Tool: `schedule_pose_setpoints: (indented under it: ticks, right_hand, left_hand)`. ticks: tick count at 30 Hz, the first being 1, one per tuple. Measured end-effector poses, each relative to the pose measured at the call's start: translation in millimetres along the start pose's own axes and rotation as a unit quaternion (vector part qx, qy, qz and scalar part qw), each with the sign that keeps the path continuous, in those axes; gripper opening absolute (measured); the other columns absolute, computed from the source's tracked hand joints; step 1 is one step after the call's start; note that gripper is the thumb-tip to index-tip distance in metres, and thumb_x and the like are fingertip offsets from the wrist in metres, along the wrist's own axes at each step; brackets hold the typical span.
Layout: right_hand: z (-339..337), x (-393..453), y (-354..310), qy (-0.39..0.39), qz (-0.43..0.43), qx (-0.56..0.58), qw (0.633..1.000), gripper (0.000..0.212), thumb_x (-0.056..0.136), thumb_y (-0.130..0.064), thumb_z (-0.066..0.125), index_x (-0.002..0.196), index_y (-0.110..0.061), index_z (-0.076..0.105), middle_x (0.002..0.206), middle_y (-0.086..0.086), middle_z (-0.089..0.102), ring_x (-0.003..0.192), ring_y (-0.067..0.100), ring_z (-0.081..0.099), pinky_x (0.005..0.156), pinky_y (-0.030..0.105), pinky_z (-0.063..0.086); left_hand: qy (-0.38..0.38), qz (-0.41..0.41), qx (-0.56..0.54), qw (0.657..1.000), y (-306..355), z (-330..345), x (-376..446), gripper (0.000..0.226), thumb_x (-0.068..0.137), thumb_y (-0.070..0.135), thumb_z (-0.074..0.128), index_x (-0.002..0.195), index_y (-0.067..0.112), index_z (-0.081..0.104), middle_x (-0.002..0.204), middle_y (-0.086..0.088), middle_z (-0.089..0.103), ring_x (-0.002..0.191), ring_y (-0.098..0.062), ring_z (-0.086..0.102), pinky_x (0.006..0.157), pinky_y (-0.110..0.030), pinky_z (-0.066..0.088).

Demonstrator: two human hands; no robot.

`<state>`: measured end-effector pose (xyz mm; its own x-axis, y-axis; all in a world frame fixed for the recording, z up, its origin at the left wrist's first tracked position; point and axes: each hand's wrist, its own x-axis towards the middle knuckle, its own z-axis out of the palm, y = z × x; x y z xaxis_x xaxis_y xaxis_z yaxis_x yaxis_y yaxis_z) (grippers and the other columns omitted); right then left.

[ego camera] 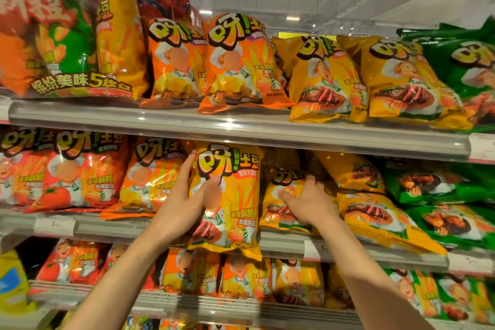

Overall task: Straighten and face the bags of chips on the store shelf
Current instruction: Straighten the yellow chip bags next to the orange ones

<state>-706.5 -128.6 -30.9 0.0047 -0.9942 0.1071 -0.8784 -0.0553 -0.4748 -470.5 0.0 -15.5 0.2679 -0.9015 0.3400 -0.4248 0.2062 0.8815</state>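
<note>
Gripping an upright yellow chip bag (230, 195) at its left edge: left hand (184, 201) has fingers along the bag's side and thumb across the front. Bag stands on the middle shelf (166, 228), its bottom seam hanging over the shelf's front rail. Right hand (308, 205) is just right of that bag, fingers spread and pressing on a slumped yellow steak-print bag (278, 206) that leans back; not curled round it. Further right of the right hand, more yellow bags (375, 217) lie tilted, then green bags (450, 195). Left of the left hand: orange bags (150, 177), upright, then red tomato bags (80, 171). Above both hands, the upper shelf (241, 126) carries orange, yellow and green bags facing out.
</note>
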Motion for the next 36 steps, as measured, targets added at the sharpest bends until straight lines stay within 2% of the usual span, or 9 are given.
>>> schedule_pose_setpoints:
  ticks: [4, 8, 13, 18, 20, 24, 30, 33, 36]
  right_hand:
    - [1.3, -6.9, 6.5, 0.055, -0.047, 0.04, 0.997, 0.089, 0.089, -0.06, 0.058, 0.155, -0.015, 0.019, 0.155, 0.012, 0.033, 0.133, 0.035, 0.047, 0.1, 0.047, 0.047]
    - [7.8, -10.2, 5.3, 0.121, -0.088, 0.052, 0.987, 0.081, 0.092, -0.058, 0.057, 0.151, -0.013, 0.025, 0.153, 0.012, 0.033, 0.132, 0.034, 0.048, 0.098, 0.044, 0.048]
    - [31.6, 1.5, -1.8, 0.16, -0.114, 0.005, 0.981, 0.081, 0.096, -0.059, 0.046, 0.155, -0.01, 0.02, 0.157, 0.018, 0.029, 0.14, 0.035, 0.038, 0.107, 0.046, 0.042]
    - [31.8, 26.9, -9.4, 0.21, -0.098, -0.079, 0.97, 0.075, 0.099, -0.052, 0.042, 0.156, -0.008, 0.019, 0.156, 0.022, 0.032, 0.133, 0.041, 0.042, 0.102, 0.05, 0.038]
    - [32.4, 34.2, -7.9, 0.204, -0.081, -0.085, 0.972, 0.076, 0.099, -0.054, 0.041, 0.156, -0.009, 0.018, 0.153, 0.021, 0.034, 0.131, 0.039, 0.043, 0.101, 0.05, 0.036]
    - [39.6, 33.8, -2.4, 0.166, -0.062, -0.089, 0.98, 0.077, 0.099, -0.063, 0.026, 0.158, -0.02, 0.001, 0.162, 0.016, 0.013, 0.146, 0.035, 0.021, 0.115, 0.053, 0.021]
    - [52.5, 25.8, -2.2, 0.094, -0.052, -0.083, 0.991, 0.076, 0.1, -0.061, 0.023, 0.159, -0.016, 0.006, 0.164, 0.019, -0.016, 0.151, 0.038, -0.012, 0.122, 0.056, 0.001]
    - [53.6, 33.3, -4.3, 0.068, -0.071, -0.058, 0.994, 0.077, 0.1, -0.061, 0.023, 0.16, -0.018, -0.002, 0.163, 0.017, -0.021, 0.151, 0.036, -0.016, 0.122, 0.055, -0.002]
    - [46.9, 30.1, -6.0, 0.067, -0.079, -0.003, 0.995, 0.073, 0.101, -0.062, 0.021, 0.16, -0.023, 0.005, 0.165, 0.014, -0.018, 0.152, 0.033, -0.014, 0.122, 0.053, -0.005]
  left_hand:
    - [0.001, -0.002, -0.009, 1.0, 2.2, -0.4, 0.7, 0.077, 0.092, 0.055, 0.055, 0.155, 0.049, 0.011, 0.157, 0.024, 0.021, 0.132, 0.007, 0.018, 0.106, -0.03, 0.025]
    - [0.004, -0.005, -0.002, 1.0, 1.9, -1.0, 2.0, 0.078, 0.091, 0.057, 0.054, 0.155, 0.047, 0.01, 0.162, 0.02, 0.016, 0.146, -0.002, 0.016, 0.112, -0.034, 0.023]
    - [0.002, -0.008, 0.001, 1.0, 1.3, 0.3, 3.1, 0.08, 0.09, 0.059, 0.054, 0.155, 0.048, 0.01, 0.163, 0.019, 0.016, 0.149, -0.007, 0.016, 0.114, -0.037, 0.023]
    - [-0.002, -0.009, 0.003, 1.0, 0.4, -0.8, 4.4, 0.08, 0.089, 0.061, 0.054, 0.155, 0.05, 0.01, 0.163, 0.019, 0.017, 0.148, -0.005, 0.017, 0.115, -0.039, 0.024]
    - [0.001, -0.006, 0.001, 1.0, 0.2, -0.2, 4.0, 0.079, 0.09, 0.058, 0.055, 0.155, 0.049, 0.01, 0.162, 0.02, 0.018, 0.143, 0.001, 0.017, 0.114, -0.036, 0.024]
    - [0.003, -0.004, 0.002, 1.0, -0.6, 0.9, 4.6, 0.078, 0.091, 0.056, 0.055, 0.155, 0.048, 0.011, 0.161, 0.02, 0.02, 0.144, -0.002, 0.019, 0.113, -0.036, 0.025]
    - [-0.005, 0.0, -0.007, 1.0, -4.9, 0.8, 4.8, 0.078, 0.089, 0.059, 0.055, 0.153, 0.053, 0.012, 0.155, 0.027, 0.022, 0.142, -0.001, 0.021, 0.112, -0.036, 0.026]
    - [-0.006, 0.0, -0.007, 1.0, -4.2, 0.5, 4.3, 0.079, 0.088, 0.06, 0.055, 0.153, 0.052, 0.012, 0.155, 0.027, 0.022, 0.139, 0.002, 0.021, 0.112, -0.035, 0.025]
    - [-0.007, -0.001, -0.006, 1.0, -5.3, -0.4, 4.0, 0.078, 0.089, 0.06, 0.055, 0.153, 0.053, 0.011, 0.161, 0.022, 0.019, 0.147, -0.004, 0.018, 0.115, -0.037, 0.023]
